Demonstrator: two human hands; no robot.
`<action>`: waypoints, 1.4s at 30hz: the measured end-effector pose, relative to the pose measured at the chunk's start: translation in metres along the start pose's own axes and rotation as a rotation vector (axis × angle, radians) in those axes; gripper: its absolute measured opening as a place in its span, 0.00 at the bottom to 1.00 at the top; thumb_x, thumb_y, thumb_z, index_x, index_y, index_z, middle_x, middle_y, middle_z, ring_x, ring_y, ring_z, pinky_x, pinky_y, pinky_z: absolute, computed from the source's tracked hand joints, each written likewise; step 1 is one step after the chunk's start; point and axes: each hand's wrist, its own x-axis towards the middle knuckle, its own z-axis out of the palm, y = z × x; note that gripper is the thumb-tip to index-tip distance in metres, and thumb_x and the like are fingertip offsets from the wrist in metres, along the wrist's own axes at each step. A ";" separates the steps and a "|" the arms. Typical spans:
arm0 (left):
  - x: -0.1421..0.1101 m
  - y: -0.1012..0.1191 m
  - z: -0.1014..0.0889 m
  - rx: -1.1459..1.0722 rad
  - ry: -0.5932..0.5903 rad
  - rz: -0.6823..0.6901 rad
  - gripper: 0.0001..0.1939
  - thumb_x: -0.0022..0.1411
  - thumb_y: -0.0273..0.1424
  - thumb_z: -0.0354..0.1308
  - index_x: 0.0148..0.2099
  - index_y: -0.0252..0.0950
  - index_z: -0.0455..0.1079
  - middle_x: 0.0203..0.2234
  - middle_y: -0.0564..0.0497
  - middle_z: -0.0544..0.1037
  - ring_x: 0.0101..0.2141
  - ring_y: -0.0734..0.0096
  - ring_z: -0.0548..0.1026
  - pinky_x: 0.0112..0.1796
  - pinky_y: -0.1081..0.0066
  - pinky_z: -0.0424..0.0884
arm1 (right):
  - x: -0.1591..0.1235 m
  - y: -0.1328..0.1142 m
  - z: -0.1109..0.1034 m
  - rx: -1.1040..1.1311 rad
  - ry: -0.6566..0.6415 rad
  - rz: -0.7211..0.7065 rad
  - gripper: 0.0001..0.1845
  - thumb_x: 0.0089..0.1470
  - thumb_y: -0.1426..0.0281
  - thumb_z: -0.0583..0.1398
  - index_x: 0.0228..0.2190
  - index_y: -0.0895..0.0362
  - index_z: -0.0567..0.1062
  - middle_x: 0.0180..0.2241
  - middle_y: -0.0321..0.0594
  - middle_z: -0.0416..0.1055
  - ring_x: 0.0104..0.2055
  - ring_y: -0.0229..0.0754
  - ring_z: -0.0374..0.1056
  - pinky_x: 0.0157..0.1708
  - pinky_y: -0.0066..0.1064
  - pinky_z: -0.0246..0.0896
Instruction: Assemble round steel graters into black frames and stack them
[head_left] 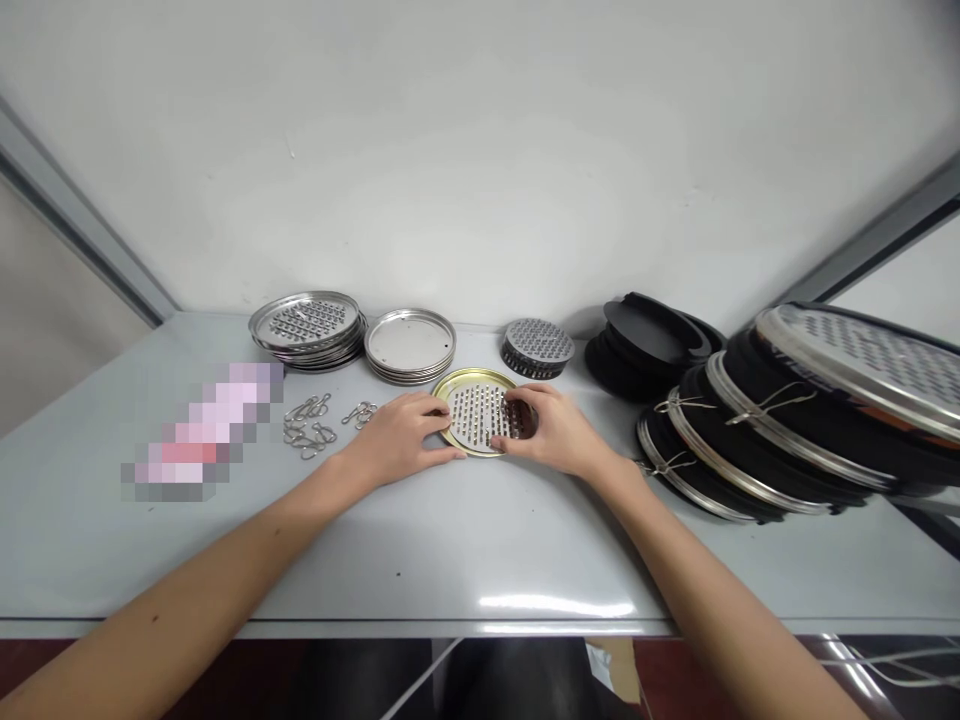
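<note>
A round grater disc (478, 418) with raised perforations lies within a shallow gold-rimmed metal lid (471, 375) on the grey table. My left hand (401, 440) holds the lid's left edge, thumb low and fingers higher on the rim. From the right, my right hand (551, 430) grips the disc's edge between thumb and fingers; its palm hides part of the lid's right side. Just behind is a stack of similar small grater discs (538, 343). Several bent wire clips (307, 427) lie left of my left hand, with a smaller group of clips (360, 413) closer to it.
At the back left stand a stack of rimmed grater plates (306, 322) and a stack of plain metal lids (411, 342). Black round trays (652, 335) sit at the back right. Large black-and-metal assemblies (787, 430) tied with wire lean along the right. A pixelated patch covers something at left.
</note>
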 end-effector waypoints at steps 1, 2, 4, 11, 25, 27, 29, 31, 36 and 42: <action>0.000 -0.001 0.001 -0.015 0.010 -0.003 0.15 0.58 0.44 0.60 0.38 0.37 0.76 0.41 0.47 0.77 0.42 0.61 0.75 0.45 0.63 0.71 | 0.000 0.000 0.001 0.012 0.006 0.006 0.33 0.40 0.52 0.66 0.43 0.60 0.74 0.39 0.47 0.72 0.38 0.47 0.68 0.40 0.39 0.65; -0.001 -0.001 0.002 -0.029 0.019 -0.007 0.16 0.58 0.44 0.60 0.38 0.36 0.76 0.41 0.47 0.77 0.42 0.62 0.75 0.45 0.63 0.71 | -0.001 0.001 0.002 0.024 0.013 0.011 0.34 0.40 0.52 0.66 0.44 0.61 0.73 0.39 0.47 0.71 0.39 0.48 0.68 0.41 0.39 0.65; -0.001 -0.003 0.003 -0.043 0.036 -0.015 0.16 0.57 0.44 0.61 0.38 0.35 0.76 0.41 0.46 0.78 0.43 0.62 0.75 0.45 0.64 0.72 | -0.001 0.002 0.004 0.041 0.025 0.009 0.34 0.40 0.52 0.66 0.44 0.61 0.73 0.40 0.48 0.71 0.42 0.49 0.67 0.42 0.39 0.65; 0.001 -0.004 0.001 -0.066 0.027 -0.027 0.17 0.56 0.45 0.61 0.36 0.36 0.76 0.41 0.46 0.77 0.41 0.63 0.76 0.45 0.63 0.73 | -0.003 0.002 0.008 0.056 0.043 0.014 0.35 0.40 0.52 0.66 0.46 0.60 0.72 0.43 0.49 0.71 0.44 0.50 0.67 0.44 0.40 0.65; 0.000 -0.002 -0.001 -0.039 0.003 -0.043 0.17 0.59 0.43 0.59 0.43 0.36 0.75 0.47 0.44 0.75 0.47 0.59 0.74 0.49 0.61 0.71 | -0.005 0.011 0.014 0.044 0.099 -0.078 0.40 0.44 0.50 0.64 0.52 0.61 0.67 0.53 0.52 0.66 0.56 0.54 0.61 0.56 0.46 0.57; 0.001 -0.001 -0.002 -0.017 0.017 -0.031 0.17 0.59 0.43 0.59 0.43 0.35 0.74 0.48 0.43 0.74 0.48 0.58 0.73 0.50 0.60 0.71 | -0.005 0.014 0.013 0.044 0.086 -0.082 0.41 0.45 0.49 0.63 0.53 0.63 0.66 0.56 0.54 0.63 0.58 0.54 0.59 0.57 0.46 0.55; 0.002 -0.001 -0.004 0.008 0.025 -0.024 0.17 0.60 0.42 0.58 0.44 0.35 0.74 0.48 0.42 0.73 0.50 0.57 0.71 0.51 0.58 0.69 | -0.006 0.017 0.012 0.030 0.081 -0.068 0.39 0.47 0.49 0.61 0.52 0.64 0.67 0.57 0.56 0.61 0.59 0.54 0.57 0.58 0.46 0.55; 0.002 -0.001 -0.006 0.024 0.031 -0.028 0.17 0.60 0.42 0.58 0.45 0.35 0.74 0.49 0.41 0.72 0.51 0.56 0.70 0.52 0.57 0.68 | -0.006 0.018 0.010 0.005 0.087 -0.055 0.35 0.50 0.50 0.60 0.50 0.64 0.69 0.56 0.56 0.62 0.60 0.55 0.57 0.59 0.47 0.54; 0.001 0.000 -0.006 0.030 0.025 -0.076 0.21 0.59 0.44 0.57 0.48 0.34 0.72 0.51 0.40 0.71 0.52 0.54 0.69 0.52 0.55 0.69 | -0.006 0.016 0.008 0.011 0.100 -0.035 0.29 0.54 0.54 0.58 0.49 0.62 0.69 0.53 0.53 0.66 0.56 0.53 0.61 0.57 0.45 0.56; -0.002 0.001 -0.005 -0.029 -0.019 -0.119 0.28 0.57 0.49 0.58 0.53 0.34 0.70 0.55 0.40 0.69 0.55 0.53 0.68 0.54 0.57 0.67 | -0.009 0.017 0.002 0.028 0.109 -0.009 0.21 0.56 0.56 0.57 0.42 0.59 0.74 0.42 0.48 0.72 0.43 0.48 0.68 0.46 0.40 0.63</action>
